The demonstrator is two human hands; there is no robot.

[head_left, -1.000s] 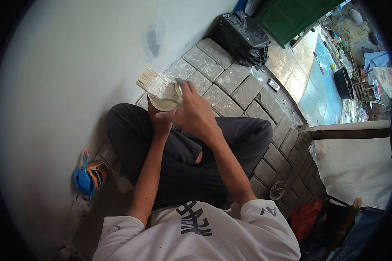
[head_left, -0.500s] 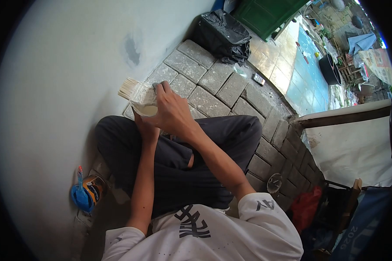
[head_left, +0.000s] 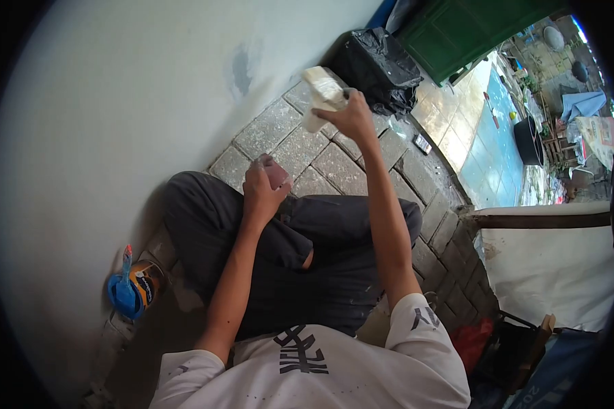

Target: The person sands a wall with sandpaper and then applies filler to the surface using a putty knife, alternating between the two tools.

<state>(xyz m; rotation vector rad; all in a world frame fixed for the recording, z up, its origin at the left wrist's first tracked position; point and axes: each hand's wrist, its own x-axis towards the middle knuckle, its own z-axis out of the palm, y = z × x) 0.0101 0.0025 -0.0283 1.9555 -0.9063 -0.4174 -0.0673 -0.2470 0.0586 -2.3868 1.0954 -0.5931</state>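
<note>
Up and away from the cup (head_left: 277, 174) we have swung the paint-caked brush (head_left: 323, 92), our right hand (head_left: 353, 114) closed on its handle, high over the paving stones (head_left: 280, 129) near the black bag (head_left: 378, 65). Our left hand (head_left: 260, 194) stays wrapped round that cup above our knee. Our shirt print (head_left: 303, 349) shows bold black characters; we cannot read the tin (head_left: 147, 283) label.

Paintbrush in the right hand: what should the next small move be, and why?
Probably swing the paintbrush across to the white wall and lay its bristles on the grey patch. The right hand holds it raised, coated white, apart from the cup in the left hand, and that patch is the only dark spot on the wall nearby.
</note>
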